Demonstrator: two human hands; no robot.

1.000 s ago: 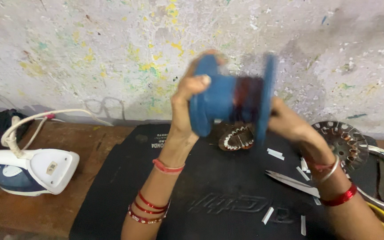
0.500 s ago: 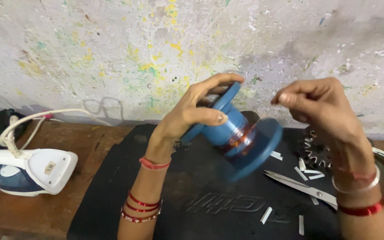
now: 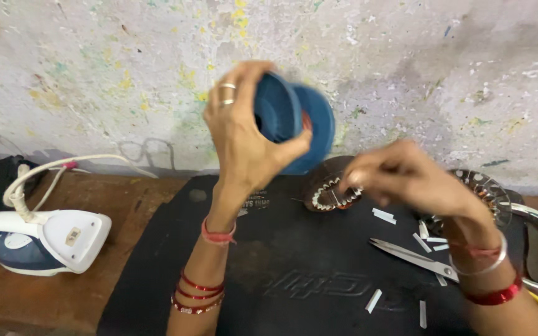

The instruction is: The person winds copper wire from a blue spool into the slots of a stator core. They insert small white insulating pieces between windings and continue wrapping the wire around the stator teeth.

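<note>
- Head view: the left hand (image 3: 244, 134) is raised in front of the paint-flecked wall (image 3: 94, 68), fingers and thumb clasped around a blue spool (image 3: 297, 127) with copper wire between its flanges.
- The spool is held in the air, above the black mat (image 3: 281, 274) and well clear of it.
- The right hand (image 3: 406, 177) hovers low over the mat, blurred; its fingers look drawn together, but whether they pinch anything cannot be told.
- Just beside its fingertips a small wound stator (image 3: 330, 191) lies on the mat.
- Scissors (image 3: 415, 259) and white paper strips (image 3: 373, 300) lie on the mat near the right wrist.
- A white and blue clothes iron (image 3: 38, 239) rests on the wooden bench, left of the mat.
</note>
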